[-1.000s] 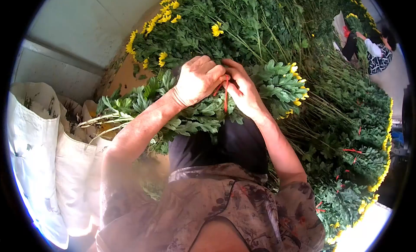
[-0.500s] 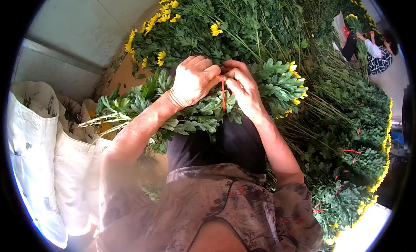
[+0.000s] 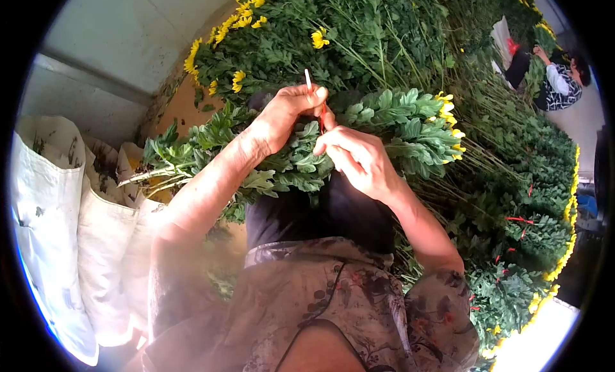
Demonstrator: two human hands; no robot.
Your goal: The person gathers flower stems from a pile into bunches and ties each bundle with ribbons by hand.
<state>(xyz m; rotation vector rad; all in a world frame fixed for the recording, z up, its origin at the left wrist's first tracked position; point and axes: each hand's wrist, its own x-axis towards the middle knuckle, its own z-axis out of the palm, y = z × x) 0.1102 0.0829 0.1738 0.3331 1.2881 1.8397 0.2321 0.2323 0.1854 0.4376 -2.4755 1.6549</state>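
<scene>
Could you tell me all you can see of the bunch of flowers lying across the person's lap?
The bunch lies sideways over dark trousers. Its pale, bare stems stick out at the left; lobed green leaves fill the middle; small yellow flower heads crowd the right end. The left hand, gripping a thin pale stick, and right hand meet over its middle around a red tie. Whether that is knotted is hidden.

The sacks [image 3: 51, 199] look matt cloth; the wall [image 3: 109, 36], smooth.

- leafy bunch [image 3: 407, 109]; yellow blooms at one end, bare stems at the other; lying crosswise over the lap [image 3: 288, 218];
- red tie [image 3: 323, 118]; thin, at the bunch's middle;
- slim pale stick [image 3: 308, 79]; pointing away from the lap
</scene>
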